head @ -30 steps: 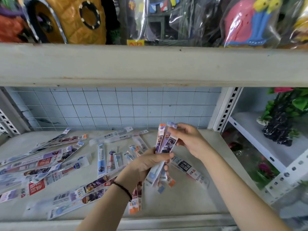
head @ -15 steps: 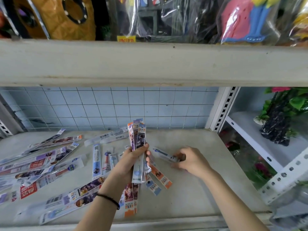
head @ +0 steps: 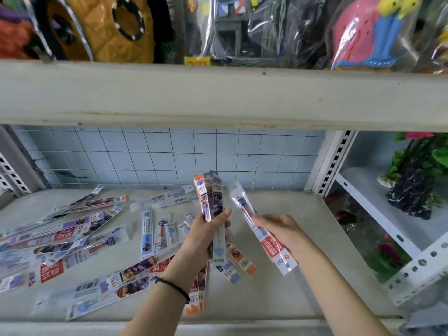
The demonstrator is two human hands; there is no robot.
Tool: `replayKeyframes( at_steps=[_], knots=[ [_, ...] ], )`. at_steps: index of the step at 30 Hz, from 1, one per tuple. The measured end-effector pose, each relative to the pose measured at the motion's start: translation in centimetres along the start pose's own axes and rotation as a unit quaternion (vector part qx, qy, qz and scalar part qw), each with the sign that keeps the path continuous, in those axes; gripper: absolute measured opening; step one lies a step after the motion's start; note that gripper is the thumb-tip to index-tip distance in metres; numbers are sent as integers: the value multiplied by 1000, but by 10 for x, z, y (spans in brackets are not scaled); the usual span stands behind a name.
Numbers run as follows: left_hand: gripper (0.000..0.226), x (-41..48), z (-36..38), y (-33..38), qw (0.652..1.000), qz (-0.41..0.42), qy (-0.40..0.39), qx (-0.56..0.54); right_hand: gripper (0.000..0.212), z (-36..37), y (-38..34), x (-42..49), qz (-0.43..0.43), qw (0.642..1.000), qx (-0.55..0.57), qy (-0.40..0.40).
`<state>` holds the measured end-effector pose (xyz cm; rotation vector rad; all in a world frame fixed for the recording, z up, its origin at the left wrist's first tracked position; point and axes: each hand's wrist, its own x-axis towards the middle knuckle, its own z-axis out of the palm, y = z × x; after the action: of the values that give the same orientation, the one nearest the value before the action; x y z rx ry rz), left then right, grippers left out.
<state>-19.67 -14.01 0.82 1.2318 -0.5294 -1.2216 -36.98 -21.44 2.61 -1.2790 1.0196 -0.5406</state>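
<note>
My left hand [head: 206,235] grips a bundle of several long, narrow packets [head: 210,197], held upright above the grey shelf [head: 278,294]. Just to its right, my right hand [head: 284,232] holds a single clear packet with a red and white label [head: 257,225], tilted with its top leaning left toward the bundle. The two are apart. Many more such packets [head: 72,236] lie scattered flat over the left and middle of the shelf, and a few [head: 238,259] lie under my hands.
A thick shelf board [head: 218,98] hangs low overhead with bagged toys [head: 358,32] on it. A wire grid [head: 157,156] backs the shelf. A perforated white upright [head: 332,161] bounds the right side. Beyond it stands an artificial plant ornament [head: 414,180].
My right hand went down to the shelf, picked up one clear packet and has raised it beside the bundle. My left hand kept the bundle upright and shifted slightly left.
</note>
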Motion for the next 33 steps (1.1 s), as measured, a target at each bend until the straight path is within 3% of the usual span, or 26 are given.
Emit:
replayKeyframes(
  at_steps=[4,12,14,17,21,23,28,33],
  knots=[
    [18,3,17,3,999,11,13,-39,22,19,-1,-10,10,998,32,-52],
    [29,11,4,12,982,37,132,-134,37,17,15,-10,-36,994,64,-83],
    [30,12,-3,13,975,44,152,-155,39,17,16,-10,-30,995,61,-68],
    [33,13,-6,10,972,49,162,-165,23,21,17,-9,-34,997,65,-39],
    [23,11,-10,6,977,30,152,-145,21,24,16,-2,-13,978,199,56],
    [29,11,-14,4,983,18,145,-108,20,22,13,1,4,965,249,82],
    [34,11,-20,2,985,24,138,-103,32,13,4,4,7,970,233,71],
    [19,14,-20,3,968,13,174,-179,44,20,0,6,-47,961,272,8]
  ],
)
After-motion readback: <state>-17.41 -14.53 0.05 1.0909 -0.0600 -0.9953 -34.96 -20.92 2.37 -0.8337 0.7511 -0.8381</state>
